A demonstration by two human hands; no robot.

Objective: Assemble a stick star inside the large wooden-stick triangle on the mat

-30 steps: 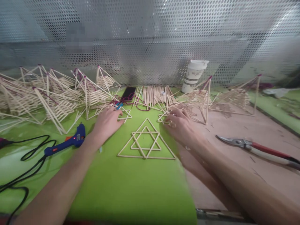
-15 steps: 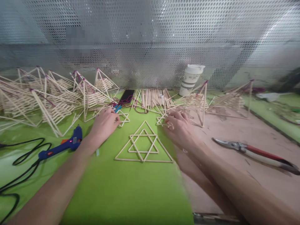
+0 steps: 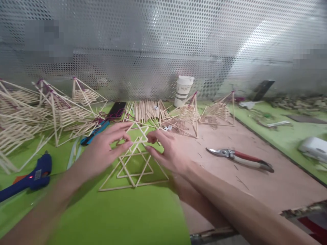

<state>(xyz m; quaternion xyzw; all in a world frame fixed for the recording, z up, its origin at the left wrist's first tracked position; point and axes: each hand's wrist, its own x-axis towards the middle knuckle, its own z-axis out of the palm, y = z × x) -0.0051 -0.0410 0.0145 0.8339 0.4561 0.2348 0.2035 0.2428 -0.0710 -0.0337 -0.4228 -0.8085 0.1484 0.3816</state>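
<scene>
On the green surface lies a large triangle of thin wooden sticks point(image 3: 117, 188), with a six-pointed stick star point(image 3: 135, 176) inside it. Above its far tip, small joined wooden sticks point(image 3: 143, 131), apparently a small star, are between my hands. My left hand point(image 3: 108, 144) grips them from the left, thumb and fingers around the edge. From the right, my right hand point(image 3: 170, 149) pinches them with thumb and curled forefinger. Whether this is one small star or two overlapping ones, I cannot tell.
Stick pyramids with purple-tied tips point(image 3: 55, 105) crowd the left. Loose sticks point(image 3: 148, 110), a phone point(image 3: 117, 110) and a paper cup point(image 3: 183, 90) stand behind. A blue glue gun point(image 3: 38, 175) lies left, a blue cutter point(image 3: 95, 132) nearer, and red-and-white pruning shears point(image 3: 240, 158) right.
Both hands have come together over the triangle's far tip, bringing the small stick pieces from either side. The view has turned to the right.
</scene>
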